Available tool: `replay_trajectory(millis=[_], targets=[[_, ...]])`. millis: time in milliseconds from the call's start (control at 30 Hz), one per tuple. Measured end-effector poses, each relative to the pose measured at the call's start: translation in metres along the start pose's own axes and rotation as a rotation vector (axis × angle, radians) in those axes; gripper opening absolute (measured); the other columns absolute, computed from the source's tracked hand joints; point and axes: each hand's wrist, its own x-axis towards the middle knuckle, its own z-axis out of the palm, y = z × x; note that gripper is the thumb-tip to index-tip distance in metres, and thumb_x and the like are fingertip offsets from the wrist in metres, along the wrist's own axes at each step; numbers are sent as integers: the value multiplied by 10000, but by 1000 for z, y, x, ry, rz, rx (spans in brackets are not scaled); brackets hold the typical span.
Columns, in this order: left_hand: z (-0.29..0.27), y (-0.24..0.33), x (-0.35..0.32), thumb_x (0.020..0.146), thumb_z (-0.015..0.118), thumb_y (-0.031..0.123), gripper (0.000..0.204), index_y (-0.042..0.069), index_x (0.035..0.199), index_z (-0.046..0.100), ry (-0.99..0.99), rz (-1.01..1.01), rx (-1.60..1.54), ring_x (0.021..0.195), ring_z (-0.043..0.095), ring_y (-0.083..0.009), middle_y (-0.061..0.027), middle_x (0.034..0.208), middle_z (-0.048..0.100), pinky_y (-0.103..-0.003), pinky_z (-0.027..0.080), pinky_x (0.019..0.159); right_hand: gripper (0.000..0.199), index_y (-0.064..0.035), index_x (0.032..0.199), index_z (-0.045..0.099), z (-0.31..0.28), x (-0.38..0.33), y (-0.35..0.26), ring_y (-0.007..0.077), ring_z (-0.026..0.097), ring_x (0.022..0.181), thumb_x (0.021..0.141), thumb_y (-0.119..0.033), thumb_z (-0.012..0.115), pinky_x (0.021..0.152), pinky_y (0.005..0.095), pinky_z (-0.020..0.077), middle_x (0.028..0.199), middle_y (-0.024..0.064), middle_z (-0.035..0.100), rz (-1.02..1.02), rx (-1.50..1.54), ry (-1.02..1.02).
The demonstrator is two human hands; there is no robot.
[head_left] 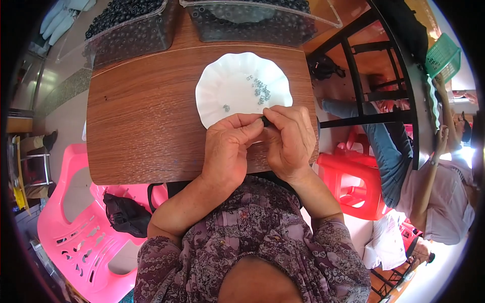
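My left hand [230, 149] and my right hand [289, 139] meet over the near rim of a white scalloped plate [227, 83]. Together their fingertips pinch a small dark part [264, 121], mostly hidden by my fingers. On the plate lies a loose cluster of tiny grey pieces [261, 91], with a few more scattered to the left of it. The plate rests on a brown wooden table [141, 121].
Two clear plastic bins [131, 30] [252, 22] full of small dark parts stand at the table's far edge. A pink chair [76, 222] with a black bag [126, 214] is at my left. At my right are red stools [353, 177], a black metal frame and seated people.
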Motion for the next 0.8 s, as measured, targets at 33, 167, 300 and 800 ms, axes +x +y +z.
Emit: replay_trajectory(millis=[33, 167, 300, 800], targets=[[0, 1, 0, 833, 584, 18, 129, -65, 926, 618, -5, 9, 5, 802, 602, -150, -89, 887, 633, -269, 478, 789, 325, 27, 935, 590, 1, 0, 1, 267, 559, 727, 621, 97, 635, 612, 318, 453, 865, 131, 605, 1, 0, 0], [-2, -1, 4, 835, 589, 22, 113, -66, 899, 622, -4, 46, 19, 794, 598, -149, -92, 883, 631, -270, 481, 786, 297, 31, 894, 602, 3, 3, 6, 259, 562, 709, 606, 94, 644, 601, 316, 452, 840, 129, 607, -33, 37, 0], [2, 3, 3, 859, 567, 43, 135, -73, 910, 612, 1, 60, 69, 806, 605, -154, -95, 876, 629, -274, 483, 788, 350, 36, 876, 603, 8, 3, 10, 259, 537, 685, 534, 102, 636, 597, 324, 439, 817, 126, 589, -24, 112, 32], [-1, 9, -3, 910, 537, 146, 225, -66, 936, 607, 3, 130, 200, 767, 602, -123, -83, 861, 641, -245, 466, 744, 325, 25, 964, 612, 8, -1, -4, 160, 528, 779, 657, 125, 652, 686, 258, 448, 927, 88, 580, 365, 462, -43]])
